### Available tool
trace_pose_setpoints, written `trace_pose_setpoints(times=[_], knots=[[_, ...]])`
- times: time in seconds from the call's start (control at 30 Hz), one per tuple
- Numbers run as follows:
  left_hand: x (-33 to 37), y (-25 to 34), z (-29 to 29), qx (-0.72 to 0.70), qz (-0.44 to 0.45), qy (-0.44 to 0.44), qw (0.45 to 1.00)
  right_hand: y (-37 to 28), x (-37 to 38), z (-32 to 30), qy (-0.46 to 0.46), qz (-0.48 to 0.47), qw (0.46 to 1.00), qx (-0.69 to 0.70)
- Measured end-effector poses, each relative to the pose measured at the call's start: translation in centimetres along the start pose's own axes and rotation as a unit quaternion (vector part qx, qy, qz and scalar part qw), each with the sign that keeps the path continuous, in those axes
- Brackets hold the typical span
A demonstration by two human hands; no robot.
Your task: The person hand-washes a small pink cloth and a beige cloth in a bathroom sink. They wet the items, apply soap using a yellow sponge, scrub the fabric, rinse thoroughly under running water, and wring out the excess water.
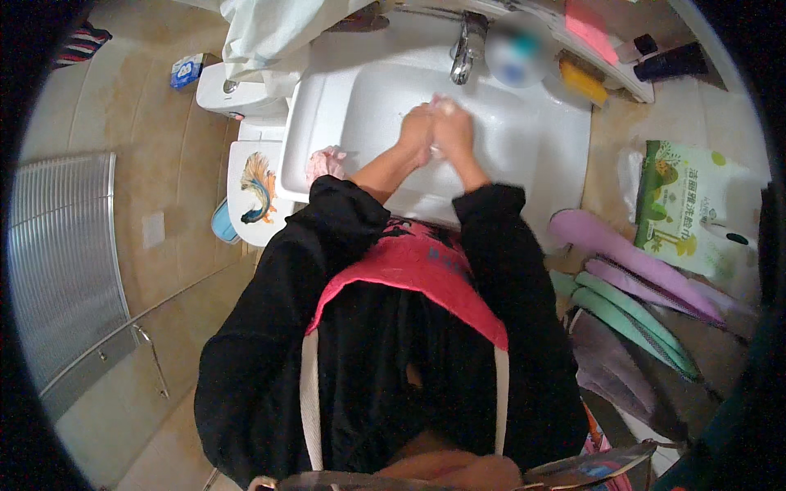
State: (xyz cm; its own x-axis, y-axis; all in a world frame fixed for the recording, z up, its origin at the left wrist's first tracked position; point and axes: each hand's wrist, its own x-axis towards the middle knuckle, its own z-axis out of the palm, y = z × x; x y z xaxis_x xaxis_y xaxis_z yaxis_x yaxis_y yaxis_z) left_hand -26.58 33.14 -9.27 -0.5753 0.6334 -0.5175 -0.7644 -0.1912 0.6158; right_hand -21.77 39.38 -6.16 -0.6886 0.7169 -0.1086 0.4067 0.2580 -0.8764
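Hands pressed together over the white sink [360, 98], a small pale cloth caught between them.

Largest first: the sink basin fills the upper middle, its chrome tap [467, 45] at twelve o'clock from the hands. Left hand [416, 131] and right hand [453, 131] are both curled shut and touching, each about as near the small pale cloth [442, 105] as the other; it pokes out at their twelve o'clock, toward the tap, with a bit more showing low between the palms (its long axis cannot be made out, most of it being hidden in the grip). A pink cloth [326, 162] lies on the sink's rim at eight o'clock from the left hand, apart from it.
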Motion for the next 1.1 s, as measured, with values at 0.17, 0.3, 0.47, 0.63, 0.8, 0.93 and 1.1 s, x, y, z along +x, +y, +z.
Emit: trace_pose_setpoints(times=[0.17,0.3,0.47,0.63,0.8,0.93,1.1], knots=[[1.5,1.8,-0.6,0.513,0.163,-0.016,0.843,0.5,-0.4,0.8,0.063,-0.022,0.998,0.006],[-1.8,3.2,1.7,0.200,-0.027,-0.047,0.978,-1.9,2.0,0.1,0.095,-0.053,0.987,-0.114],[-0.7,5.4,0.2,0.018,-0.056,-0.106,0.993,3.3,3.9,-1.2,-0.109,0.225,0.814,0.524],[-3.4,5.0,-0.8,0.175,-0.002,-0.058,0.983,2.4,0.7,-5.2,-0.258,0.193,0.713,0.623],[-2.2,4.8,-1.5,-0.022,0.000,-0.138,0.990,0.4,-1.6,-6.4,-0.242,0.144,0.814,0.508],[-0.8,2.9,1.0,-0.037,0.006,-0.043,0.998,-1.0,-2.5,-2.8,-0.076,-0.057,0.992,0.079],[-0.4,1.2,2.5,0.014,0.017,0.006,1.000,-2.0,2.7,-1.3,0.086,-0.088,0.992,-0.016]])
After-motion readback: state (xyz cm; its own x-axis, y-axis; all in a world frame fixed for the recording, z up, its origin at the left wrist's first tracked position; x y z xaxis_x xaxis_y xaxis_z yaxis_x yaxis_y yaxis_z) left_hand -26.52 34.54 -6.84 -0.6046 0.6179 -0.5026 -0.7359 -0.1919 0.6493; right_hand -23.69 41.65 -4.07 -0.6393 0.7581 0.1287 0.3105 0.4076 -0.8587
